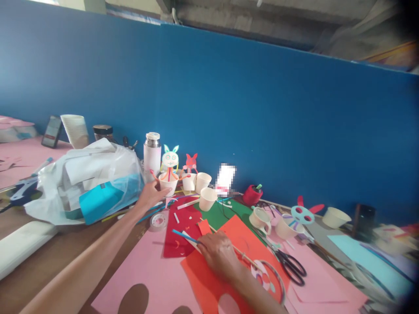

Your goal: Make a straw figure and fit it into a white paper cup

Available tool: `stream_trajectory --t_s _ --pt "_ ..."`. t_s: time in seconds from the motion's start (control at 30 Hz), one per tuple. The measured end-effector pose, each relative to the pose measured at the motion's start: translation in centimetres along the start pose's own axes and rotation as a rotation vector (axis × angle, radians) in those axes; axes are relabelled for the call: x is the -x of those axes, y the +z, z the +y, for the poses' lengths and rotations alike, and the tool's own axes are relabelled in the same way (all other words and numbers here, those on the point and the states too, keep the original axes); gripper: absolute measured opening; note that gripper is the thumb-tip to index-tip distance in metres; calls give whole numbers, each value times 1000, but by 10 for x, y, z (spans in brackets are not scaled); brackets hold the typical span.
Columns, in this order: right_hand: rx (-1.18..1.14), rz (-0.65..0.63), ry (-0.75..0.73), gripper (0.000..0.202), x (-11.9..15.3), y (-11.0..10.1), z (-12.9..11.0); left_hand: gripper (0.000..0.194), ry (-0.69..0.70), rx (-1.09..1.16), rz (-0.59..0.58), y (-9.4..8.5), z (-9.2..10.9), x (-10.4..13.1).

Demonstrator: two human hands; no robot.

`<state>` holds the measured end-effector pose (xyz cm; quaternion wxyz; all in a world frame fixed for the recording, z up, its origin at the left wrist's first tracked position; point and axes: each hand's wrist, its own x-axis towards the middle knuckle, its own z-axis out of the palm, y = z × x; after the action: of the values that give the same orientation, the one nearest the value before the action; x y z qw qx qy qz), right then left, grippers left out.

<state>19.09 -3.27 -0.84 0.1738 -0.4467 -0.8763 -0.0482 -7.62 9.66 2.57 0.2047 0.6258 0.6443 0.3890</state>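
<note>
My left hand (153, 195) reaches to a paper cup (168, 185) that carries a white rabbit-eared paper figure (170, 159); thumb and fingers are at the cup's left side and base. On the orange paper (244, 231), my right hand (218, 253) is closed around a blue strip (183, 236) and a white strip beside it. Under the strips lies a dark red sheet (175, 248). Black-handled scissors (293, 266) rest to the right of my right hand, near a round paper face (261, 274).
A stuffed plastic bag (98, 174) and a pink bottle (152, 155) stand left. Cups, a red figure (191, 163), a phone (225, 179) and red thread (252, 195) line the back. A blue-faced figure (301, 214) stands right; tape (159, 221) lies near the centre.
</note>
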Motion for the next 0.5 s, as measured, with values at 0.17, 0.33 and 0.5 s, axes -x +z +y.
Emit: stream_trajectory --t_s 0.17,0.33,0.5 --pt "0 14 4 17 2 2 0 48 65 100 -132 19 19 -2" --pt "1 29 -5 17 2 2 1 49 89 111 -189 39 26 -5" --pt "-1 46 -2 14 1 6 4 47 85 94 -202 51 23 -6"
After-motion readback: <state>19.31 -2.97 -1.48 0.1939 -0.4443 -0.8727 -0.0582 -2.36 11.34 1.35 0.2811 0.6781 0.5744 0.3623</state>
